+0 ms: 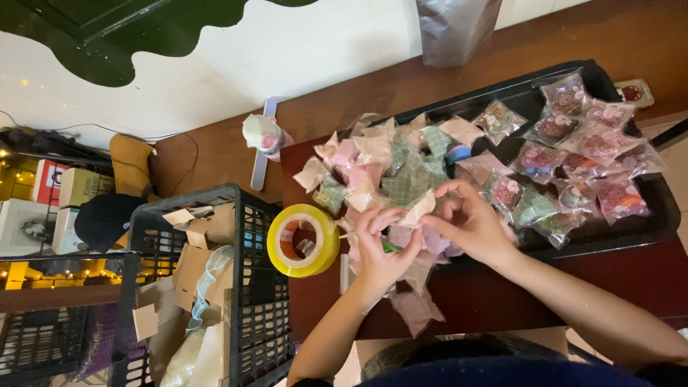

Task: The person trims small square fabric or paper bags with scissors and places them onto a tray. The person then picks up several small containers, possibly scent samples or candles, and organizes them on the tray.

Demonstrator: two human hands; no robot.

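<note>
A small beige packet (418,208), flat and roughly triangular with a soft, papery look, is held between both hands above the near edge of a dark reddish-brown wooden desk (494,297). The left hand (383,247) is closed on the packet's lower corner, its grip narrow, with thumb and forefinger pinched and the remaining fingers lifted. The right hand (469,222) is closed on the upper side of the same packet, its fingers curled over the edge.

Just beyond the hands, a loose heap of similar folded packets (373,168) is spread out, in pale pink, cream and green check, their surfaces creased and matt. Several have spilled over the desk's front edge below the left wrist. To the right, glossy clear cellophane bags (588,154), each holding round decorated pieces, are piled in a shallow black tray (666,215).

Beside the left hand, a thick ring of yellow adhesive tape (303,240) lies flat, its core open. Farther left, a black plastic crate (247,287) with a gridded wall is filled with torn brown cardboard scraps and crumpled clear film. A grey, shiny plastic bag (459,29) stands at the far edge of the desk.
</note>
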